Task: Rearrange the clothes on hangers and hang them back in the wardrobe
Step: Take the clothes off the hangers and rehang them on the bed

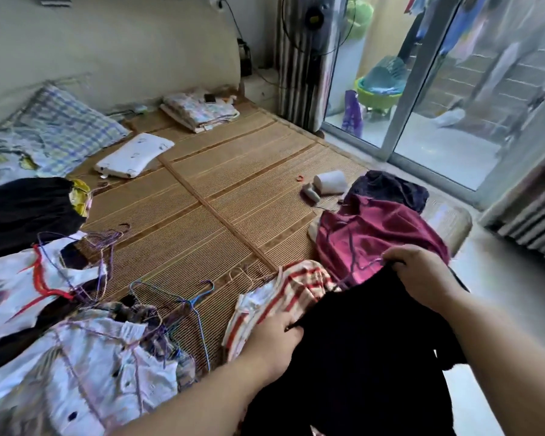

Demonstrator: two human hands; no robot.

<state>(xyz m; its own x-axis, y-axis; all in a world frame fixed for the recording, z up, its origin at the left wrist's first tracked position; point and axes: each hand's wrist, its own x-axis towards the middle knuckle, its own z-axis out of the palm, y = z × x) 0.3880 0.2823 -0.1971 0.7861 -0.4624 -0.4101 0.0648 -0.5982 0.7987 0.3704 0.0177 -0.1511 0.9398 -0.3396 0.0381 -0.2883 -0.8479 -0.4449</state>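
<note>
Black garment [359,357] in two hands' grip, left hand [274,338] and right hand [422,272]; one maroon top [375,234], one striped top [296,284] beside.

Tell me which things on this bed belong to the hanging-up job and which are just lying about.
Job: black garment gripped by left hand and right hand; maroon garment; red-striped cream garment; blue wire hanger; white buttoned shirt.
Lying about: white paper roll; small white pillow; blue checked pillow; folded floral blanket.
</note>
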